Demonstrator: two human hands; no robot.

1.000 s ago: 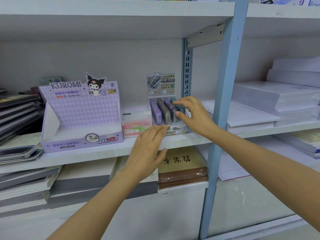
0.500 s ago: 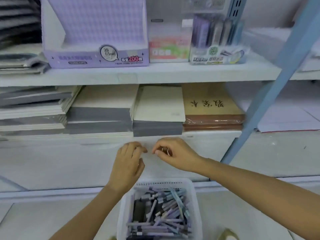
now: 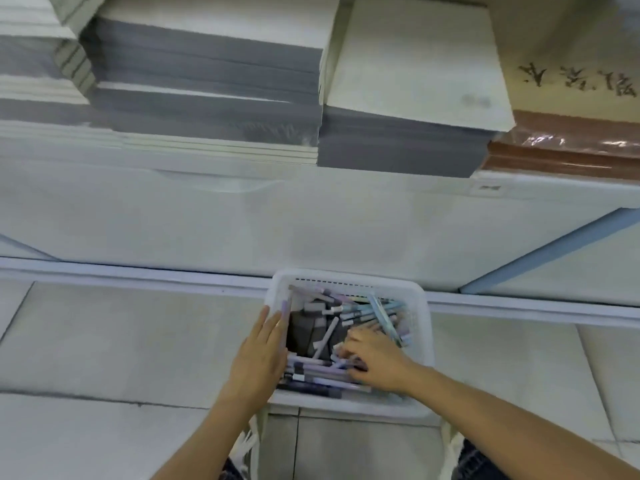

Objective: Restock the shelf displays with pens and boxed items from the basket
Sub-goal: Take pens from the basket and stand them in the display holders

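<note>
Basket: white slotted plastic basket point(image 3: 425, 320) stood on the grey tiled floor point(image 3: 138, 341).
Pens: loose purple and blue pens point(image 3: 363, 310) lay inside.
Left hand point(image 3: 259, 355): fingers straight, against basket's left wall.
Right hand point(image 3: 375, 363): curled among near pens; hold unclear.

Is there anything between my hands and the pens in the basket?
Nothing visible. The basket is open-topped, the right hand is down among the pens, and the left hand is at its left rim.
</note>
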